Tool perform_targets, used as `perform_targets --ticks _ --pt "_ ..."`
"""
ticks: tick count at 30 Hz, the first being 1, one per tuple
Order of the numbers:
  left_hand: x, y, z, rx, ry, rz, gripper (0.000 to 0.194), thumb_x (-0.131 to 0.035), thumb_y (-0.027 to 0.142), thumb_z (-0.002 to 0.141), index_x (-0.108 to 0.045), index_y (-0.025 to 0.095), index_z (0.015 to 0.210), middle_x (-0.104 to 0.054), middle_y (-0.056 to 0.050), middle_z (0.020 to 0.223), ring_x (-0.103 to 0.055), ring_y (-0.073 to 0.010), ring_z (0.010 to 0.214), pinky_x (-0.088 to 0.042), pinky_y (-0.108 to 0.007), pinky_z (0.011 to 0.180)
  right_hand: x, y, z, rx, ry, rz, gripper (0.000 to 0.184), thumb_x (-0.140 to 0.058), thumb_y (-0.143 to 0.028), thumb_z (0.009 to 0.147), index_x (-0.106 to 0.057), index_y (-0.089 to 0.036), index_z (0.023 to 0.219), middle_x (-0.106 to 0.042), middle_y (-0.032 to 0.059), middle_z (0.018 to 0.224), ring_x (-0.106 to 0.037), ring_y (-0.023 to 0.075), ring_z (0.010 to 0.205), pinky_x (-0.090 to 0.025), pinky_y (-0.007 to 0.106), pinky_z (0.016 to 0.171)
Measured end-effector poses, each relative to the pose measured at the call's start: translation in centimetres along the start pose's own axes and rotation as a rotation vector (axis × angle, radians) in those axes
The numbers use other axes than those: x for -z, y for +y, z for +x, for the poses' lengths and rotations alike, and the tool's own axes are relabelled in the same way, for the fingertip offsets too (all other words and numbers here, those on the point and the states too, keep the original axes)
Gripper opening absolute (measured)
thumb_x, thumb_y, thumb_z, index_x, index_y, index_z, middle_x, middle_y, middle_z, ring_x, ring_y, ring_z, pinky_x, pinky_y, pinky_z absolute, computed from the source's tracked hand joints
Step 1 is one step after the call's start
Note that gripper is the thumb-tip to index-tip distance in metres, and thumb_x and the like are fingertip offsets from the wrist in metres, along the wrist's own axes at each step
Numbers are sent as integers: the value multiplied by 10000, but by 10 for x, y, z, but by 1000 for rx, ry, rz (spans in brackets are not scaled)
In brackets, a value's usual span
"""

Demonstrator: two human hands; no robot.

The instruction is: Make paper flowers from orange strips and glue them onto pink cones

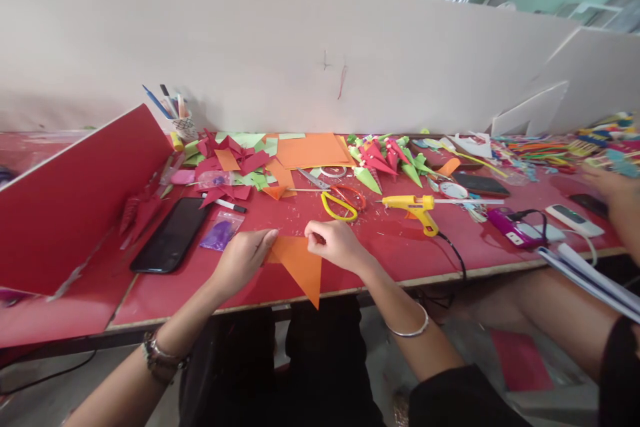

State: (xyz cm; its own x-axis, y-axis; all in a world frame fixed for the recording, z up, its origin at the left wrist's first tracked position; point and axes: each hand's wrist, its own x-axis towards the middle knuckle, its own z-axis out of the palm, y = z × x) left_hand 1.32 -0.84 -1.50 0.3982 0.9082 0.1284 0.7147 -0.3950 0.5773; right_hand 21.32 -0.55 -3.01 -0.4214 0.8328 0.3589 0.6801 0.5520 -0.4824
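1. While your forearms reached over the red table (270, 280), your left hand (241, 257) pinched the orange paper (302, 263) near its upper left corner, thumb and fingers closed.
2. Your right hand (338, 245) was narrow too, its curled fingers closed on the paper's upper right corner.
3. The paper was between your hands at the front of the table, its pointed lower tip reaching past the edge.
4. Just beyond your right hand lay a yellow scissor handle (342, 218), with a yellow glue gun (411, 204) to its right.
5. Near your left hand were a bag of purple bits (220, 233) and, farther left, a black phone (171, 235).
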Motion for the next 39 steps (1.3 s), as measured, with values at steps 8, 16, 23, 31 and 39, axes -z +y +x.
perform_targets --ticks 8,16,23,31,39 --pt "11 -23 8 309 207 -343 475 -275 423 852 -380 175 461 -398 33 329 -371 -80 330 -287 -200 394 3 30 -2 -169 -2 232 71 -424 -165 744 -485 -189 717 -466 -37 574 -430 88 506 -315 196 503" --pt "-18 -12 30 285 137 -797 415 -315 466 838 -463 151 612 -494 23 436 -467 -96 440 -375 -201 477 -12 11 25 -28 -25 594 333 -580 -269 693 -489 -203 1007 -582 55 926 -553 169 820 -463 292 690" --pt "-23 -18 49 44 168 -471 346 -363 405 822 -503 132 982 -569 -59 893 -542 -149 781 -452 -263 678 -15 32 56 -234 229 460 85 -467 -197 727 -542 -192 687 -589 33 671 -535 165 662 -427 270 565" --pt "-28 -13 76 -126 162 -407 702 -533 448 715 -252 182 1301 -262 -104 1376 -253 -270 1250 -240 -413 1024 -11 34 68 -198 109 288 200 -484 -282 688 -469 -156 534 -411 -37 463 -369 78 447 -243 213 444" --pt "-35 -39 94 361 312 -1003 395 -595 410 677 -567 140 964 -600 -96 1069 -561 -241 971 -456 -328 825 -21 48 69 -286 177 655 288 -374 -410 776 -346 -189 593 -267 -48 557 -274 79 510 -237 210 475"
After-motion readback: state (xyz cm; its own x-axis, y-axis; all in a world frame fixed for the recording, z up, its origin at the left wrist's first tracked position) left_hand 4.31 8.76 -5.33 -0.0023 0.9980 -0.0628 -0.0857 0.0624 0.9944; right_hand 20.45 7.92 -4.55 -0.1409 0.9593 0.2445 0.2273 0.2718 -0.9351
